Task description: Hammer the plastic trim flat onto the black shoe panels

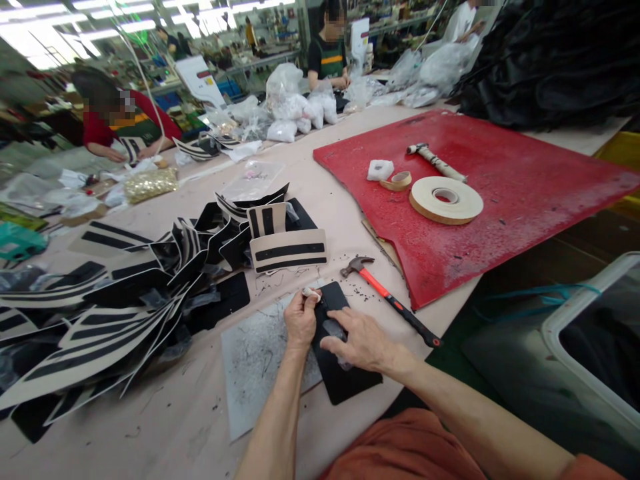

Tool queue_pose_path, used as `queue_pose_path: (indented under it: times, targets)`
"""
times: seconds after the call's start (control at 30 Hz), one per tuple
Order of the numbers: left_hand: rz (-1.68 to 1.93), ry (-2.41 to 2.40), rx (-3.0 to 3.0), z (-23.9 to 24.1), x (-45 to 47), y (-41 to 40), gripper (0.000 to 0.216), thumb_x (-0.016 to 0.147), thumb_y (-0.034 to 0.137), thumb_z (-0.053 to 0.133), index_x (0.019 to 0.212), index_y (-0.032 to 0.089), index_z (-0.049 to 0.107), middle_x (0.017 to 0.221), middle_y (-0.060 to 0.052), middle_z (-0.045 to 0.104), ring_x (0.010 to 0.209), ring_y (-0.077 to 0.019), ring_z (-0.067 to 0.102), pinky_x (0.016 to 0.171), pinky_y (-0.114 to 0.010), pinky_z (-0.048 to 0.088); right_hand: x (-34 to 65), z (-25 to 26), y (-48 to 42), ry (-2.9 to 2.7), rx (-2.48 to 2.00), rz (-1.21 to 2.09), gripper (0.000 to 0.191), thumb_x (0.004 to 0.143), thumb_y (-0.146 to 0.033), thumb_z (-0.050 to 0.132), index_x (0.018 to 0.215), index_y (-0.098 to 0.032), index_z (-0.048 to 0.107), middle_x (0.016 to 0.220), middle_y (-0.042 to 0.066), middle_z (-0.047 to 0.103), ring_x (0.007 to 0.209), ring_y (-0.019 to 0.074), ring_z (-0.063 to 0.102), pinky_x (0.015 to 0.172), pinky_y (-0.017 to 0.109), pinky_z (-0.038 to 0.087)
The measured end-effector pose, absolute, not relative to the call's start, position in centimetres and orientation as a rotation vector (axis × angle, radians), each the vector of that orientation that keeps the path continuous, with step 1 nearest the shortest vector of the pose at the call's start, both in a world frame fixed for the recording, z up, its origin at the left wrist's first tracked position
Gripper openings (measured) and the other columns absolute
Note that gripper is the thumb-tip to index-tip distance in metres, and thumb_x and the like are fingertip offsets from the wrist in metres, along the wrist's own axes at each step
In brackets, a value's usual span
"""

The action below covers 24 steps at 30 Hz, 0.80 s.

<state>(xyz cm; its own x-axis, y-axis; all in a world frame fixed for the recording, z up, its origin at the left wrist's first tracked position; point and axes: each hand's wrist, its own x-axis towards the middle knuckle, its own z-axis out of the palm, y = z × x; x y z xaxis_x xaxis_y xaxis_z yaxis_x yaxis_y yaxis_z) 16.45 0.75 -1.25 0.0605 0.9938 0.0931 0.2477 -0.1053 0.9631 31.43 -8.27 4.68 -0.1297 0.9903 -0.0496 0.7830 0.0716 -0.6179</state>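
Observation:
My left hand (301, 321) is closed in a pinch on a small white-wrapped piece (312, 293), held at the left edge of a black panel (353, 381). What exactly this piece is I cannot make out. My right hand (367, 340) rests over the same panel with thumb and fingers apart, the fingertips near a bit of clear plastic film (334, 329). Under the panel's left side lies a grey, scuffed board (260, 363). A claw hammer (383, 288) with a red and black handle is on the table just right of the panel.
Many black and beige striped panels (125, 320) are heaped at the left. On a red mat (505, 247) lie a tape roll (446, 200), a smaller roll (397, 181) and a second hammer (437, 162). Plastic bags (295, 110) and co-workers are beyond; a clear bin (530, 357) stands right.

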Motion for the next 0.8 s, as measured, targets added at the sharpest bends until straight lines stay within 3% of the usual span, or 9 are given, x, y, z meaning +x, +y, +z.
queue_pose_path:
  times: [0.13, 0.23, 0.33, 0.47, 0.63, 0.7, 0.8]
  targets:
    - [1.095, 1.276, 1.611, -1.0, 16.5, 0.6, 0.018, 0.088, 0.035, 0.061, 0.094, 0.022, 0.073, 0.092, -0.005, 0.077, 0.086, -0.0206, 0.071, 0.081, -0.029, 0.053, 36.1, 4.1, -8.1, -1.809, -2.026, 0.353, 0.042, 0.095, -0.041, 0.054, 0.127, -0.014, 0.055, 0.123, 0.017, 0.059, 0.115, 0.0288, 0.054, 0.097, 0.04, 0.042]
    - [1.115, 1.348, 1.74, -0.9, 16.8, 0.5, 0.016, 0.088, 0.034, 0.061, 0.089, 0.023, 0.072, 0.086, -0.004, 0.076, 0.079, -0.0199, 0.07, 0.075, -0.028, 0.051, 39.1, 3.2, -8.1, -1.631, -2.357, 0.42, 0.03, 0.092, -0.027, 0.053, 0.116, -0.009, 0.057, 0.12, 0.025, 0.056, 0.116, 0.0361, 0.052, 0.095, 0.048, 0.041]
    - [1.117, 1.365, 1.845, -1.1, 17.0, 0.5, 0.016, 0.089, 0.034, 0.06, 0.086, 0.023, 0.072, 0.08, -0.003, 0.075, 0.072, -0.0191, 0.068, 0.072, -0.027, 0.05, 40.5, 2.7, -7.7, -1.53, -2.382, 0.706, 0.016, 0.086, -0.016, 0.052, 0.099, -0.01, 0.059, 0.105, 0.023, 0.061, 0.103, 0.0333, 0.059, 0.088, 0.047, 0.044]
    - [1.1, 1.293, 1.93, -1.5, 16.9, 0.5, 0.016, 0.09, 0.033, 0.058, 0.091, 0.024, 0.071, 0.084, -0.004, 0.075, 0.076, -0.0201, 0.07, 0.075, -0.028, 0.051, 39.8, 3.7, -6.6, -1.444, -2.223, 0.988, 0.005, 0.084, -0.021, 0.053, 0.084, -0.017, 0.055, 0.072, 0.006, 0.06, 0.065, 0.0188, 0.059, 0.061, 0.032, 0.05]
    - [1.098, 1.25, 1.946, -1.7, 17.0, 0.4, 0.014, 0.091, 0.029, 0.057, 0.092, 0.025, 0.07, 0.086, -0.004, 0.076, 0.077, -0.0203, 0.07, 0.074, -0.028, 0.051, 37.7, 8.1, -6.4, -1.344, -2.011, 1.085, 0.032, 0.099, -0.037, 0.027, 0.084, -0.02, 0.05, 0.059, -0.003, 0.047, 0.045, 0.011, 0.042, 0.045, 0.023, 0.039]
    - [1.086, 1.254, 1.971, -1.7, 17.0, 0.4, 0.014, 0.091, 0.028, 0.056, 0.091, 0.025, 0.069, 0.086, -0.004, 0.075, 0.077, -0.0198, 0.07, 0.073, -0.028, 0.05, 37.3, 9.8, -7.1, -1.421, -1.927, 0.855, 0.041, 0.102, -0.045, 0.021, 0.087, -0.02, 0.05, 0.062, -0.002, 0.049, 0.049, 0.012, 0.045, 0.049, 0.023, 0.037]
    - [1.073, 1.269, 2.009, -1.6, 17.0, 0.4, 0.014, 0.091, 0.028, 0.055, 0.089, 0.024, 0.068, 0.083, -0.004, 0.074, 0.074, -0.0192, 0.069, 0.071, -0.027, 0.048, 37.4, 11.2, -8.0, -1.785, -1.915, 0.424, 0.038, 0.103, -0.047, 0.03, 0.09, -0.019, 0.054, 0.069, 0.004, 0.058, 0.058, 0.0148, 0.053, 0.054, 0.026, 0.033]
